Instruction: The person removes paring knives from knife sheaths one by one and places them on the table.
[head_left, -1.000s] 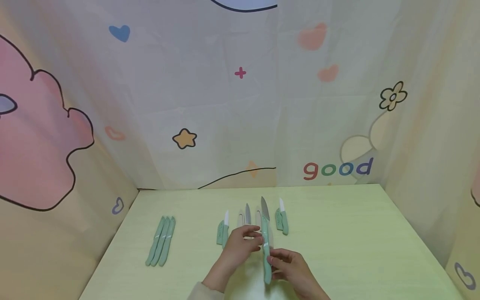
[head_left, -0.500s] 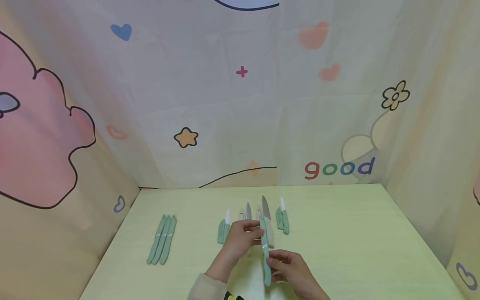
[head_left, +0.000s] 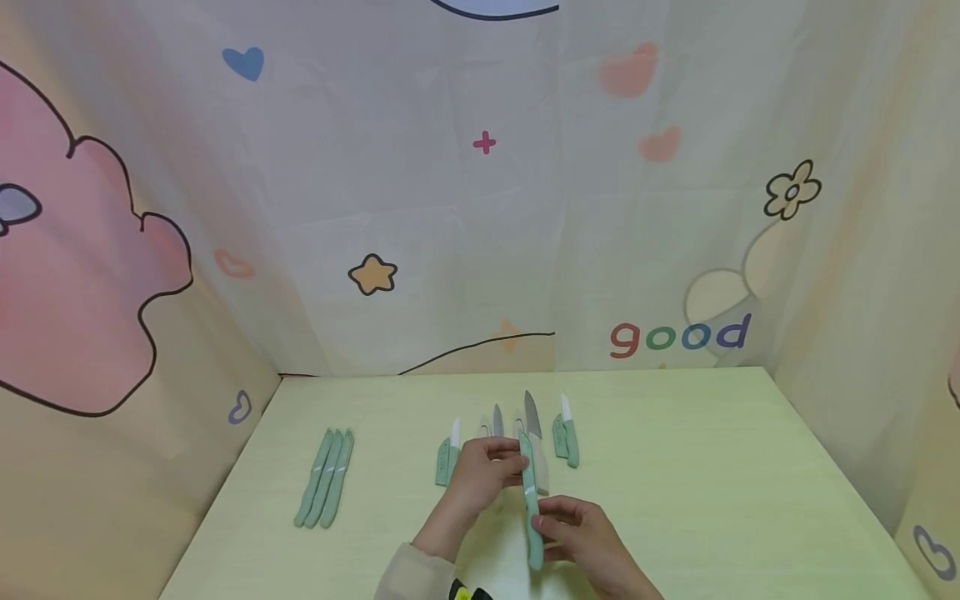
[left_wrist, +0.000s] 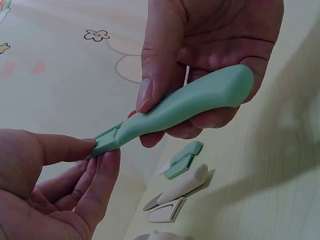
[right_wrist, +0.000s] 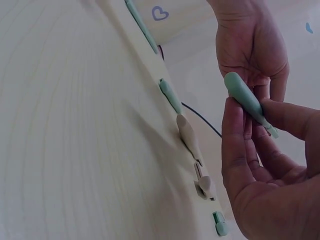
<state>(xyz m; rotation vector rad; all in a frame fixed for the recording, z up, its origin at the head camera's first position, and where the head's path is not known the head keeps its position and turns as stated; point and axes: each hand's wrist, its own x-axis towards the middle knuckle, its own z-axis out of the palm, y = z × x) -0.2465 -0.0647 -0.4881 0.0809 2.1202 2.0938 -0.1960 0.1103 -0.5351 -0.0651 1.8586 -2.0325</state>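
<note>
In the head view both hands hold a green knife (head_left: 532,492) above the table, its blade covered by a green sheath (left_wrist: 106,142). My left hand (head_left: 482,473) pinches the sheath end between thumb and fingers. With thumb and fingertips, my right hand (head_left: 581,533) grips the curved handle (left_wrist: 200,100) at the near end. Just behind lies a grey-bladed, pale-handled knife (head_left: 532,412), partly hidden by the held one. A second grey blade (head_left: 498,419) shows beyond my left hand, which hides its lower part.
Three sheathed green knives (head_left: 325,479) lie side by side at the left. A small white-bladed green knife (head_left: 572,442) lies at the right beside its sheath (head_left: 559,437); another small one (head_left: 454,446) is left of my hand. A printed cloth (head_left: 420,192) stands behind the table (head_left: 712,483).
The held knife's far end has shifted slightly left, off the grey blade behind it. My left hand has moved slightly up and its fingers now pinch the sheath. The last half second shows almost no motion.
</note>
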